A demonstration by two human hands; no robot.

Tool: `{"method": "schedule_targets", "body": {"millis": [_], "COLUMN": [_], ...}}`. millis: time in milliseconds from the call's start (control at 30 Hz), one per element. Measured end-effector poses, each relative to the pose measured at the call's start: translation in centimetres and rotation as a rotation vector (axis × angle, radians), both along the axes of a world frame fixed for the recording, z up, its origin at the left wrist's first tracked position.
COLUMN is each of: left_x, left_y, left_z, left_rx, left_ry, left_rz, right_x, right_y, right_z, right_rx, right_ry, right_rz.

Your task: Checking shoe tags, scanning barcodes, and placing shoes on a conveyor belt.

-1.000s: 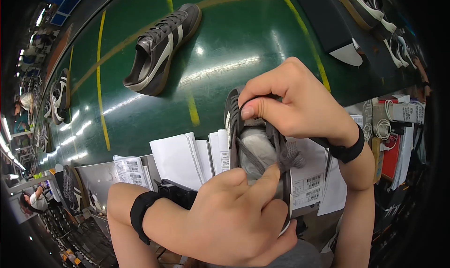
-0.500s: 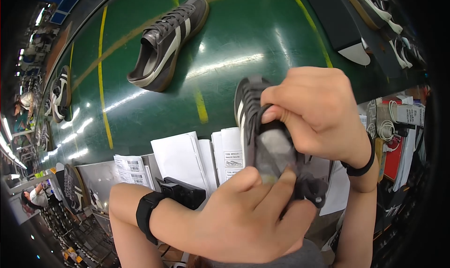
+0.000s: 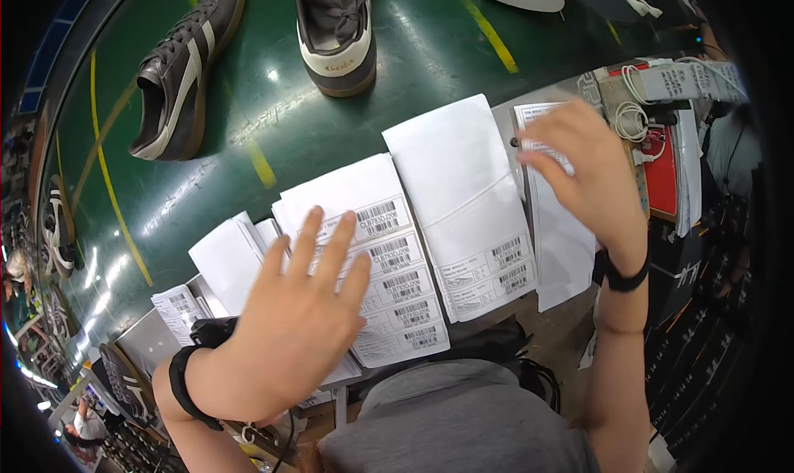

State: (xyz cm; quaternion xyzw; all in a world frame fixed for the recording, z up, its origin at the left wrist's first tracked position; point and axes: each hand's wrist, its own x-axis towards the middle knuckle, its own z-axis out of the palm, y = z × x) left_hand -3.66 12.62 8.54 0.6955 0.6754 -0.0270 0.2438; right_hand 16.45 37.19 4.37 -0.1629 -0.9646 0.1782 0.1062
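A green worktop fills the upper part of the frame, crossed by yellow stripes. On the right, a coil of white cable lies beside a red box, with a pale printed box just above. A dark sneaker with light stripes sits at the far left of the frame, and another striped sneaker is at lower left. Bright ceiling lights line the left rim.
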Motion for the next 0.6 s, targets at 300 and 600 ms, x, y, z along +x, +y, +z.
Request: {"method": "schedule_targets", "body": {"millis": [300, 600], "left_x": [10.5, 13.1], "left_y": [6.8, 7.7], "left_z": [-7.3, -8.7], "left_rx": [0.317, 0.112], "left_ry": [-0.012, 0.342], "left_rz": [-0.096, -0.168], "right_x": [7.8, 8.0], "right_y": [-6.8, -7.2], "right_z": [-3.2, -5.9], "right_rx": [-0.02, -0.003], "right_ry": [-0.135, 0.019], "right_rz": [-0.084, -0.137]}}
